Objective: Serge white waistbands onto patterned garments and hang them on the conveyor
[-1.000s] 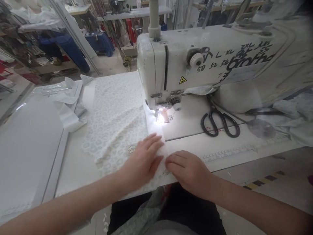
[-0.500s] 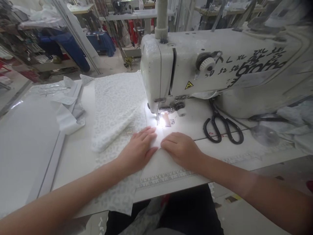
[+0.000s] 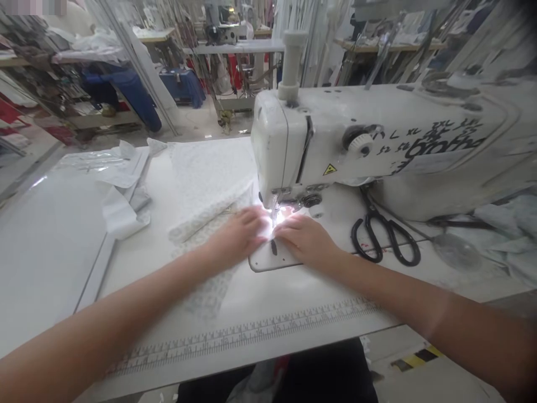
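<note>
Pale fabric with a grey spotted print [image 3: 210, 168] lies on the white table, folded over along one edge, and runs under the presser foot of a white sewing machine [image 3: 331, 129]. My left hand [image 3: 239, 235] rests flat on this fabric just left of the needle, fingers stretched forward and slightly blurred. Close on the needle's right side, my right hand [image 3: 308, 240] has its fingers pressed together on the fabric's edge. A bright lamp washes out the cloth at the fingertips. The metal needle plate [image 3: 264, 263] shows in front of the hands.
Black-handled scissors [image 3: 396, 240] lie right of my right hand. A printed ruler strip [image 3: 260, 334] runs along the table's front edge. White scraps [image 3: 121, 215] lie at the left, crumpled fabric [image 3: 495, 229] at the far right. Other sewing tables stand behind.
Both hands have moved forward to the needle, and the fabric has slid away from me with them. Its near end has come up off the table's front edge, baring the needle plate and more ruler.
</note>
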`<state>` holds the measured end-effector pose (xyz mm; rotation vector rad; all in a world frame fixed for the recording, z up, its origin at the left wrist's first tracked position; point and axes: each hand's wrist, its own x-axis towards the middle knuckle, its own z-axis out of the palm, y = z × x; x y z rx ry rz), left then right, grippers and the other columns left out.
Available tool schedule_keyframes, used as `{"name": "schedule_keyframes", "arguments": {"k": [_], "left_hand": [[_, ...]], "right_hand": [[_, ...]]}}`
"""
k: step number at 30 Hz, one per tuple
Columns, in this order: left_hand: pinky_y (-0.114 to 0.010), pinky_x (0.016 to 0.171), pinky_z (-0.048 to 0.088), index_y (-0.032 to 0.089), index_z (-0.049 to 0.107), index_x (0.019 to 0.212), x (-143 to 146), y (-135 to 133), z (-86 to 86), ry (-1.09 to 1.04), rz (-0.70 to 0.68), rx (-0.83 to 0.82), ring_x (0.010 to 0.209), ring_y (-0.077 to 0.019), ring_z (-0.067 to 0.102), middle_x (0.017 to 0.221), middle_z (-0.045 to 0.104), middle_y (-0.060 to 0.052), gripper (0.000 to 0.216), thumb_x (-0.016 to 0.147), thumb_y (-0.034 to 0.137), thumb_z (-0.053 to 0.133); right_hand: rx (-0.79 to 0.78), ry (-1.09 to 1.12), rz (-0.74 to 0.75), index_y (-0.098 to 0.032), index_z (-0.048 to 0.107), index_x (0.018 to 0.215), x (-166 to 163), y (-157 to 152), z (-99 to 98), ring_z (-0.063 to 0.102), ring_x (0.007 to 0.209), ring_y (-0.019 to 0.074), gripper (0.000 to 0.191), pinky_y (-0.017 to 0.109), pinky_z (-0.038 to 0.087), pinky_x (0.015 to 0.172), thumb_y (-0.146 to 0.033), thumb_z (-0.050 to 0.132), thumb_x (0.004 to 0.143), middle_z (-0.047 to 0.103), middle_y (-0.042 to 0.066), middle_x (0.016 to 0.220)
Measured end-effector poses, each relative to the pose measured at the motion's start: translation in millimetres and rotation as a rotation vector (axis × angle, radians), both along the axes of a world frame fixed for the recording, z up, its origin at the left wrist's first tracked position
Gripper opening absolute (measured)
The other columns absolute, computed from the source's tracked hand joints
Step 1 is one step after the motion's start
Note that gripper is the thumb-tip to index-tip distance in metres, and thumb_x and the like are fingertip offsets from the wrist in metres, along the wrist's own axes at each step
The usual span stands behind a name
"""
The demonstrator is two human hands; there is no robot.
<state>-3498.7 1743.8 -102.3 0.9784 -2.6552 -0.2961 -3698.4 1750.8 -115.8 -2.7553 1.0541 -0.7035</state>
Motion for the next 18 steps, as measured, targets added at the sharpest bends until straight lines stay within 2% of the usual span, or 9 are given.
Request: {"name": "schedule_keyframes", "arguments": {"k": [2,6,11,18], "left_hand": [[-0.037,0.098,0.035,0.020,0.051,0.109,-1,6,0.6,0.010,-0.036,0.024,0.116,-0.0181,0.037,0.119,0.050,-0.004,0.026,0.088,0.024,0.036],[-0.034,0.096,0.038,0.022,0.049,0.114,-1,17,-0.9,0.056,-0.005,0.105,0.114,-0.0156,0.039,0.120,0.049,-0.001,0.030,0.089,0.021,0.033],[-0.037,0.096,0.038,0.025,0.050,0.115,1,15,-0.2,0.065,-0.002,0.129,0.114,-0.0170,0.040,0.120,0.050,0.000,0.032,0.089,0.022,0.032],[-0.037,0.098,0.036,0.024,0.049,0.116,2,15,0.9,0.038,-0.028,0.123,0.117,-0.0167,0.037,0.121,0.049,0.000,0.032,0.089,0.021,0.032]], "right_hand": [[-0.005,-0.017,0.040,-0.016,0.061,0.083,-3,0,-1.0,0.050,0.081,0.0161,0.020,0.030,0.037,0.073,-0.012,0.042,0.083,0.061,0.003,0.092],[0.019,-0.066,0.100,-0.017,0.060,0.090,-10,4,-1.2,0.049,0.084,0.0159,0.020,0.033,0.038,0.078,-0.015,0.041,0.084,0.059,0.004,0.095],[0.083,-0.193,0.003,-0.016,0.056,0.096,-16,7,-0.7,0.048,0.078,0.0159,0.019,0.034,0.040,0.074,-0.016,0.041,0.084,0.057,0.006,0.089],[-0.013,-0.046,0.057,-0.016,0.055,0.098,-14,13,-3.2,0.044,0.087,0.0184,0.020,0.036,0.037,0.079,-0.015,0.043,0.082,0.053,0.006,0.090]]}}
